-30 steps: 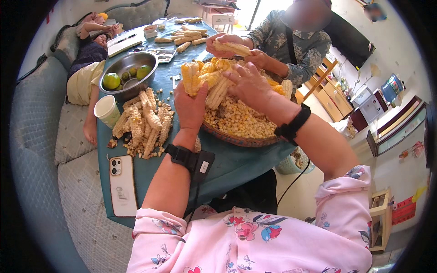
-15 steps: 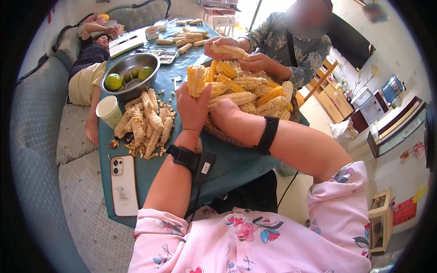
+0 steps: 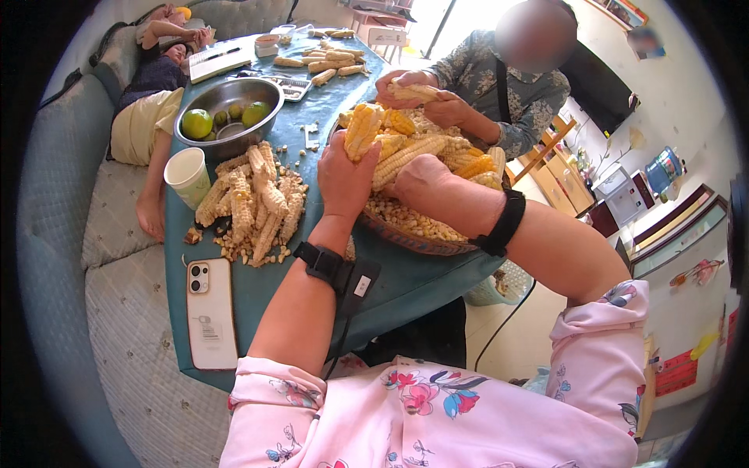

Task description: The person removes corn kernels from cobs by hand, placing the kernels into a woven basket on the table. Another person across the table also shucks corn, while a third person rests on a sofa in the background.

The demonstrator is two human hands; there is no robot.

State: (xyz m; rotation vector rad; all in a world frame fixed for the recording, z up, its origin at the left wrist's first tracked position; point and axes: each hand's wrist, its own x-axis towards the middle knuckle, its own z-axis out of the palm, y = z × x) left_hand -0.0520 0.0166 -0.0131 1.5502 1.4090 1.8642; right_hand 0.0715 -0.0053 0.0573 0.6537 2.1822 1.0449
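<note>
My left hand (image 3: 346,173) grips a yellow corn ear (image 3: 362,131) upright at the left side of a round woven basket (image 3: 425,243), heaped with corn ears and loose kernels. My right hand (image 3: 419,181) reaches into the middle of the basket, fingers curled down among pale ears (image 3: 406,160); what they hold is hidden. A pile of stripped cobs (image 3: 253,204) with scattered kernels lies left of my hands. Across the basket, a co-worker's hands (image 3: 441,105) hold a pale corn ear (image 3: 411,89).
A white phone (image 3: 209,312), paper cup (image 3: 184,175), steel bowl (image 3: 226,132) of green fruit, notebook (image 3: 218,66) and more ears (image 3: 328,62) share the teal table (image 3: 300,140). A person (image 3: 144,125) lies on the sofa (image 3: 70,218). A plastic bin (image 3: 503,285) stands beneath the table's right side.
My right hand has dropped from atop the pile down into the basket, its fingers curling out of sight. My left hand with its ear has shifted slightly right and up.
</note>
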